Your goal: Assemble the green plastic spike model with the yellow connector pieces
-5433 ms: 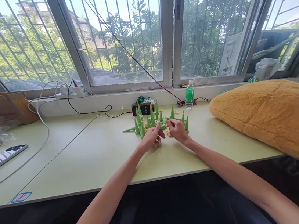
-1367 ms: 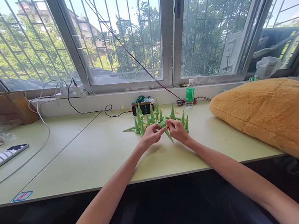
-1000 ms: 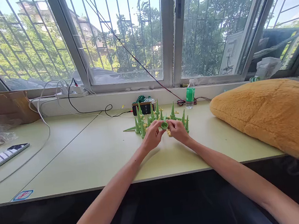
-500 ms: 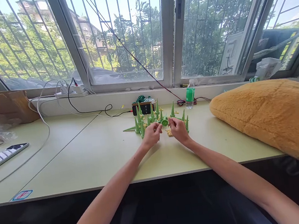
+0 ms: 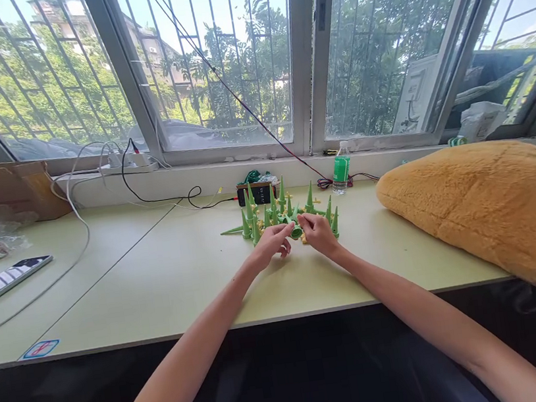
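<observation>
Between my two hands is a green plastic cone [image 5: 295,232], its round hollow base facing me. My left hand [image 5: 274,241] pinches it from the left with thumb and forefinger, the other fingers curled below. From the right, my right hand [image 5: 317,232] has its fingertips closed at the cone's edge; anything small within them is hidden. Just beyond the hands stand several upright green cones [image 5: 281,196] with small yellow pieces among them. One slim green cone [image 5: 232,232] lies on its side at the left.
A black device with a lit display [image 5: 261,194] leans behind the cones. A green-labelled bottle [image 5: 341,169] stands at the back, and a large tan plush cushion [image 5: 483,210] covers the table's right. On the left lie a phone [image 5: 5,284], cables and a cardboard box [image 5: 12,190].
The green cone between my hands has come slightly lower and nearer to me. My left fingers have stretched to the right onto it, and my right hand has shifted slightly left.
</observation>
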Demonstrator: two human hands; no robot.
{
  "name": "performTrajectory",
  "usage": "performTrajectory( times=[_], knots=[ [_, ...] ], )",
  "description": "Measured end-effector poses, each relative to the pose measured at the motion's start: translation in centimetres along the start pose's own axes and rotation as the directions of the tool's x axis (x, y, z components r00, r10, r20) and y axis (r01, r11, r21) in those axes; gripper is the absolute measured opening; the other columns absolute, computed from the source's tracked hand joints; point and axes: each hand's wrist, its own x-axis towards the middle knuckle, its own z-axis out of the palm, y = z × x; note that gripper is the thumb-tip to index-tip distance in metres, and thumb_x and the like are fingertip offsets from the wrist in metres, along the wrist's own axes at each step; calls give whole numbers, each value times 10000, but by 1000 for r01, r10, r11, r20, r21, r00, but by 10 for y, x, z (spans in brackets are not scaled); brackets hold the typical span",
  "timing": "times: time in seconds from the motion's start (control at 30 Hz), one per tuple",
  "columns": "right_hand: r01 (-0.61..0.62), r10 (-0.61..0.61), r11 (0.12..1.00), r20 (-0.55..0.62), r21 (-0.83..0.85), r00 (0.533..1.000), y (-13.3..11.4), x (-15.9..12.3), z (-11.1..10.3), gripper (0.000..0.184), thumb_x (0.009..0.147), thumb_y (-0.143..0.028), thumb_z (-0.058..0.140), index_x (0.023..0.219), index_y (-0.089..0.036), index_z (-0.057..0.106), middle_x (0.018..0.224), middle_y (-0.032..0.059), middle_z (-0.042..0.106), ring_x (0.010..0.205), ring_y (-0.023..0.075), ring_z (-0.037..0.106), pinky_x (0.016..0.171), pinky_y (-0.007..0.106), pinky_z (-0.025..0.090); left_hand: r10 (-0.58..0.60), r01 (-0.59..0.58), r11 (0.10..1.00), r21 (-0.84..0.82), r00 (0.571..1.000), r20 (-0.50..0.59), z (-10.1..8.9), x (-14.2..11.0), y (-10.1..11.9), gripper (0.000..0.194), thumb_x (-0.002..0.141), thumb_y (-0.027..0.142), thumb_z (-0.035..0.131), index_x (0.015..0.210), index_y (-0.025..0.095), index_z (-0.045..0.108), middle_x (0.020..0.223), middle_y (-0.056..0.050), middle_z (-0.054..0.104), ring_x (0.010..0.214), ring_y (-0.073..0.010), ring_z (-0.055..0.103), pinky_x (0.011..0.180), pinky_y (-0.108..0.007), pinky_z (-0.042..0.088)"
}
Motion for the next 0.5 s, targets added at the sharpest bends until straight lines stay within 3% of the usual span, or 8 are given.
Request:
performTrajectory(
  times=[0.17,0.3,0.5],
  knots=[
    [-16,16,999,8,-39,1000,1,1,0,435,931,-416,410,556,-205,342,490,-24,393,487,113,323,503,268,238,213,-191,937,293,976,-44,0,0,-4,393,743,531,678,761,158,557,705,-1,570,448,-55,456,410,-211,327],
    [-21,21,998,10,-61,1000,2,1,0,427,923,-401,411,550,-204,346,484,-21,389,492,115,326,508,268,247,433,-341,794,502,898,-76,-1,4,-11,263,777,406,671,861,159,634,929,-38,604,515,-40,469,506,-210,400],
    [-42,41,996,-18,-73,999,0,1,1,429,934,-405,398,558,-204,347,497,-20,409,498,115,335,511,269,250,533,-360,674,645,842,-87,-2,10,-20,241,806,330,660,1000,186,667,983,-41,581,513,-43,464,608,-241,441]
  ],
)
